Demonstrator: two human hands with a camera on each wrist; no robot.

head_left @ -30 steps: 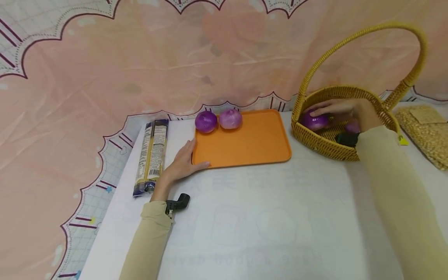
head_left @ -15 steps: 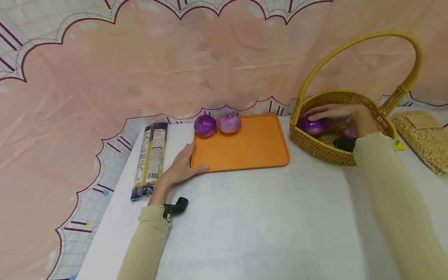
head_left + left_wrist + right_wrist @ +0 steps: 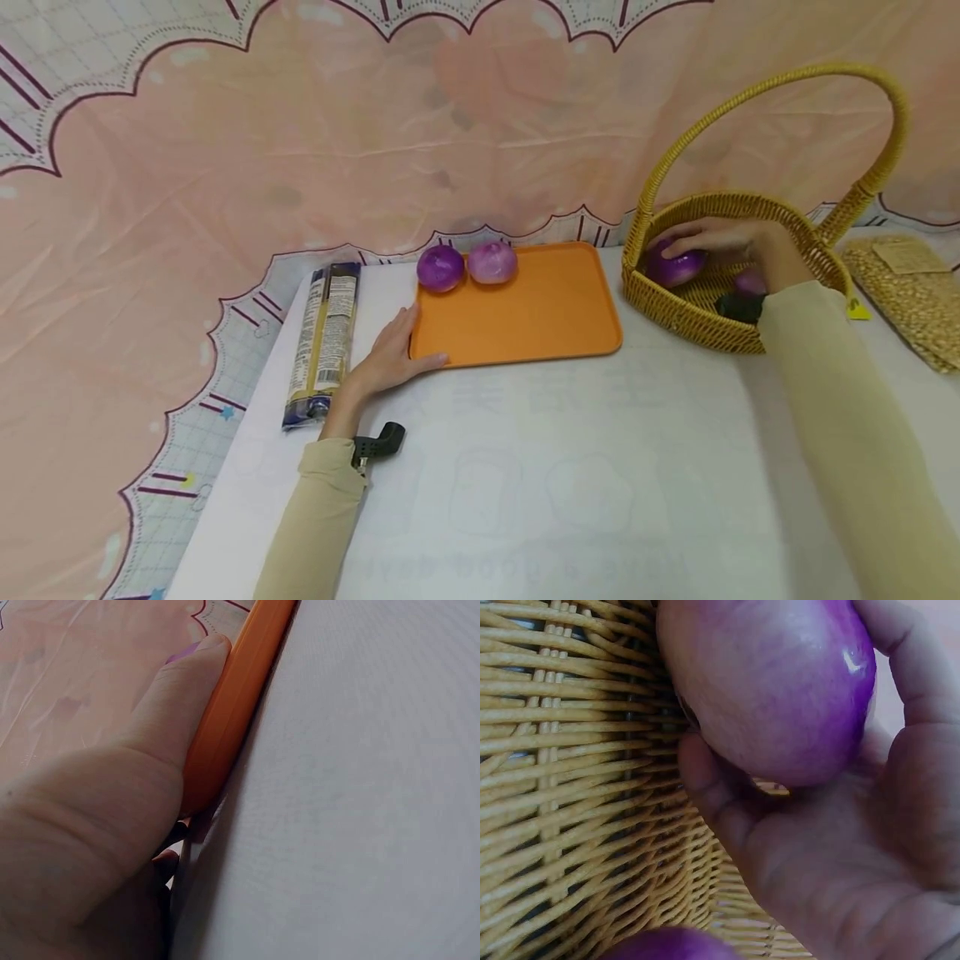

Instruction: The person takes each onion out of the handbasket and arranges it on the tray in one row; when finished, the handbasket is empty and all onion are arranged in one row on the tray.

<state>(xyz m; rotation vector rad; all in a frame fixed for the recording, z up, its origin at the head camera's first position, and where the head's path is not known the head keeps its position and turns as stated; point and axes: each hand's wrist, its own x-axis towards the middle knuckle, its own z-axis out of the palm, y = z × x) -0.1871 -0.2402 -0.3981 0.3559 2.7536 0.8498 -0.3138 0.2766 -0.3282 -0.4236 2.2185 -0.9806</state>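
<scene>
In the head view, my left hand [image 3: 390, 350] rests at the near left corner of an orange tray [image 3: 540, 321], fingers straight along its left side. The left wrist view shows the thumb [image 3: 176, 701] lying along the tray's rim. Two purple onions [image 3: 440, 268] sit side by side at the tray's far left corner. My right hand [image 3: 727, 237] reaches into a wicker basket [image 3: 675, 314], fingers curled round another purple onion [image 3: 677, 265]. Close up, this shiny onion [image 3: 772, 682] is beside the woven wall. One more onion [image 3: 671, 946] lies lower in the basket.
A long blue-and-yellow packet [image 3: 322, 342] lies left of the tray, alongside the left wrist. The basket's tall handle [image 3: 840, 71] arches above the right hand. A bag of pale yellow grains [image 3: 911, 292] lies right of the basket. A pink patterned cloth [image 3: 337, 167] hangs behind.
The head view has shifted slightly. My right hand keeps its grip on the onion inside the basket, moving it a little right in the last half second. The left hand stays at the tray.
</scene>
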